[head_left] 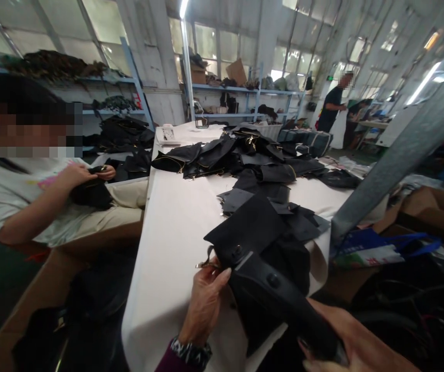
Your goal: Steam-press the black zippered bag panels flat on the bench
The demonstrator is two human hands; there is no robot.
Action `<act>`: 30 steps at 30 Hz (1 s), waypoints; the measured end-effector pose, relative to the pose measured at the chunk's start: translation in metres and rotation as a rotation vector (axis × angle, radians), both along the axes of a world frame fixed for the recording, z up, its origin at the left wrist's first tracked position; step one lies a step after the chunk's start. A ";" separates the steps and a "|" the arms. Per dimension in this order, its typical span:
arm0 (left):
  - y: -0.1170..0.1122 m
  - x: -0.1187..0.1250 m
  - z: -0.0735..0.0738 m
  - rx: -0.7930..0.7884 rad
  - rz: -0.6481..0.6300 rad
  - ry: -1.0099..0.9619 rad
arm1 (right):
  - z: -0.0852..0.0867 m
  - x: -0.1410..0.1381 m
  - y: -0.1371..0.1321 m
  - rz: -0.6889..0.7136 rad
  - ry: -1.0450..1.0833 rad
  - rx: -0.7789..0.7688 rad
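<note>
My left hand (pixel 205 302) pinches the near edge of a black fabric pouch (pixel 250 230), by a small metal ring (pixel 205 263) at its corner. My right hand (pixel 355 343) wraps around a black strap-like piece with snap buttons (pixel 284 305) that runs from the pouch toward me. Both hands are low in the view, at the near end of the white table (pixel 175 232). More black fabric pieces (pixel 276 199) lie stacked just beyond the pouch.
A large heap of black zippered pieces (pixel 241 155) covers the far table. A seated person (pixel 16 191) at the left handles black fabric. Cardboard boxes (pixel 423 212) and a grey slanted post (pixel 403 150) stand right. Another person (pixel 332 106) stands far back by blue shelves.
</note>
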State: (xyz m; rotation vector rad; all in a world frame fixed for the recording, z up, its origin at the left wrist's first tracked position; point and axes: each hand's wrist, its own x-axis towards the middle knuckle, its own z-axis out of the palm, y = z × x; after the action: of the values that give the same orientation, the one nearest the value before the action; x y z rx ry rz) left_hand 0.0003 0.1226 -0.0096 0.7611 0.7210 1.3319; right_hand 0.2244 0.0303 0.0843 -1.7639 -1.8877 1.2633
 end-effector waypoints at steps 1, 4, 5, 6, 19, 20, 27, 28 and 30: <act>-0.001 0.000 0.000 -0.003 -0.006 0.002 | -0.001 -0.005 0.004 -0.005 0.006 -0.008; -0.004 -0.002 -0.001 -0.019 -0.039 0.007 | -0.003 -0.015 0.014 -0.026 0.041 -0.032; -0.005 -0.004 -0.001 -0.026 -0.054 0.004 | -0.003 -0.017 0.016 -0.034 0.056 -0.042; -0.005 -0.005 -0.002 -0.038 -0.065 -0.001 | -0.003 -0.018 0.017 -0.043 0.067 -0.052; -0.030 -0.005 -0.027 -0.230 -0.060 -0.113 | 0.004 0.001 -0.005 -0.070 0.078 -0.050; -0.032 -0.003 -0.027 -0.232 -0.068 -0.113 | 0.000 -0.001 -0.008 -0.053 0.070 -0.057; -0.057 0.000 -0.036 -0.229 -0.057 -0.066 | -0.021 -0.009 -0.012 -0.054 0.090 -0.041; -0.060 -0.002 -0.039 -0.236 -0.046 -0.052 | -0.021 -0.005 -0.011 -0.070 0.099 -0.024; -0.064 -0.005 -0.044 -0.253 -0.018 -0.023 | -0.020 0.005 -0.010 -0.111 0.108 -0.004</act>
State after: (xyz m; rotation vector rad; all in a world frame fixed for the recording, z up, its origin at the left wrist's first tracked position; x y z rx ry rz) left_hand -0.0042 0.0585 -0.0531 0.5474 0.8441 1.2034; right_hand 0.2299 0.0202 0.0646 -1.7391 -1.7057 1.2947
